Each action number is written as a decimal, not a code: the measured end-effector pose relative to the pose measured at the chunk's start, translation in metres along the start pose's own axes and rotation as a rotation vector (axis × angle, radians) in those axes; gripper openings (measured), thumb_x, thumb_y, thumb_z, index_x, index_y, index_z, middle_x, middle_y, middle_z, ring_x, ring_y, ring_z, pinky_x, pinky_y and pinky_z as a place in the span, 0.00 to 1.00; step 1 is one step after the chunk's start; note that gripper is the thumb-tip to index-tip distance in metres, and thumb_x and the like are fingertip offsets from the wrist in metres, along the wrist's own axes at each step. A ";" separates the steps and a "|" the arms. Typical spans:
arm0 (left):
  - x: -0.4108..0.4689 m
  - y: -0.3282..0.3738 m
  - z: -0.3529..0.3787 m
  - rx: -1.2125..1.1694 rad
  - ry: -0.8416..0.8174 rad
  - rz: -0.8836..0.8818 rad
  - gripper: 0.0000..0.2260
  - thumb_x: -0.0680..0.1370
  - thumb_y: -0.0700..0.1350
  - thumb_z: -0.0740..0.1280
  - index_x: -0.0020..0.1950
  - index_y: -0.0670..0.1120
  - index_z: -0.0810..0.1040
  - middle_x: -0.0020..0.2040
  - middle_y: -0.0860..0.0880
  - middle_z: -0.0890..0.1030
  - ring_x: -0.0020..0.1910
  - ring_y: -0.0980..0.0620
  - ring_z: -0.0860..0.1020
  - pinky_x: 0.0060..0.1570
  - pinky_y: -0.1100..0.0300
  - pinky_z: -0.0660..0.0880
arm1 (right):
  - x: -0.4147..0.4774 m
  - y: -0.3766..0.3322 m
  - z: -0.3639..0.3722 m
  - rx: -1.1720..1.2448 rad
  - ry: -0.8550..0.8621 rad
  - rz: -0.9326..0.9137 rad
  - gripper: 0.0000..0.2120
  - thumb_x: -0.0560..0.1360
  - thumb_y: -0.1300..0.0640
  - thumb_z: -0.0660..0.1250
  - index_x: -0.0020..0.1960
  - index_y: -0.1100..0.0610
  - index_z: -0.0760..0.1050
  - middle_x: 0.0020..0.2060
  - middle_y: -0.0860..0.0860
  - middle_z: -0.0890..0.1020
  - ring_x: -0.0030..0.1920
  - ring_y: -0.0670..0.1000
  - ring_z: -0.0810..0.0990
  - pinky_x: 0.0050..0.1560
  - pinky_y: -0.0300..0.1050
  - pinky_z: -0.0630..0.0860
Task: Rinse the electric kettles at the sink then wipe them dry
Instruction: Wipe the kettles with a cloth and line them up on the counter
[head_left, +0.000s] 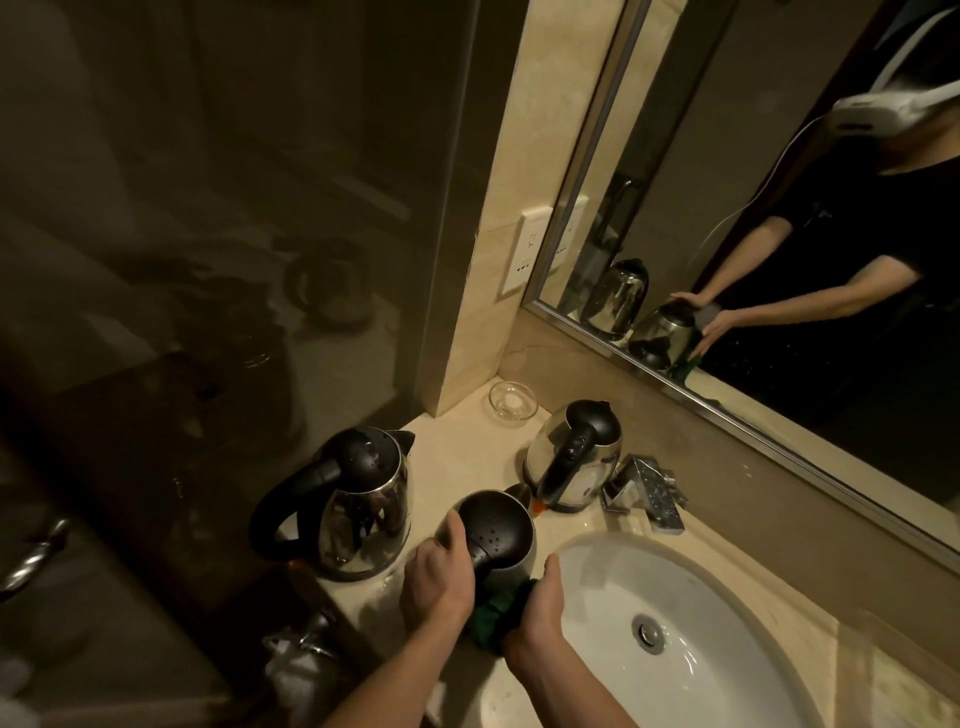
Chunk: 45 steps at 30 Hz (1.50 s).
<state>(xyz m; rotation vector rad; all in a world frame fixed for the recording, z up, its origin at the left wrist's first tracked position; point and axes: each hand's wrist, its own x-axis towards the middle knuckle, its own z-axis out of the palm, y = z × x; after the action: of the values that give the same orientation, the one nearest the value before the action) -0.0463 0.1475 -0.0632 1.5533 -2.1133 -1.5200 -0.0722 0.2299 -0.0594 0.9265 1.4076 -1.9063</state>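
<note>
Three steel electric kettles with black lids stand on the beige counter (467, 452). The middle kettle (498, 525) is at the sink's left rim. My left hand (439, 571) grips its left side near the handle. My right hand (540, 597) presses a dark green cloth (491, 621) against the kettle's lower right side. A larger kettle (358, 499) stands to the left, wet with drops on its lid. The third kettle (574, 457) stands behind, beside the tap (644, 488).
The white oval sink (675, 597) with its drain lies to the right. A small glass dish (513, 400) sits in the counter's back corner. A mirror (779, 234) lines the wall behind, and a dark glass panel stands on the left.
</note>
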 end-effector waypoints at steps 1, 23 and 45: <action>0.001 -0.001 0.001 0.001 -0.003 -0.006 0.33 0.80 0.66 0.47 0.65 0.42 0.77 0.65 0.41 0.76 0.64 0.41 0.74 0.63 0.51 0.68 | 0.002 0.002 -0.002 0.012 -0.010 0.019 0.38 0.78 0.31 0.50 0.68 0.62 0.72 0.58 0.62 0.79 0.59 0.62 0.75 0.62 0.58 0.70; -0.005 0.004 -0.005 0.001 -0.018 -0.018 0.32 0.80 0.65 0.48 0.66 0.43 0.77 0.67 0.41 0.75 0.66 0.41 0.72 0.65 0.51 0.66 | 0.003 0.020 -0.004 0.069 -0.024 0.006 0.36 0.77 0.31 0.53 0.68 0.59 0.73 0.57 0.60 0.81 0.59 0.60 0.78 0.62 0.56 0.74; 0.002 0.009 -0.012 0.031 -0.100 0.034 0.32 0.80 0.65 0.49 0.66 0.41 0.75 0.66 0.39 0.74 0.64 0.39 0.73 0.64 0.48 0.67 | 0.004 0.002 -0.014 0.096 -0.054 0.045 0.38 0.77 0.31 0.53 0.70 0.62 0.68 0.57 0.62 0.80 0.58 0.61 0.78 0.63 0.58 0.74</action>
<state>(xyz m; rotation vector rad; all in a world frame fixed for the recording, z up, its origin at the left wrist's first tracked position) -0.0463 0.1376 -0.0509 1.4730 -2.2141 -1.5930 -0.0702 0.2424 -0.0671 0.9364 1.2630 -1.9652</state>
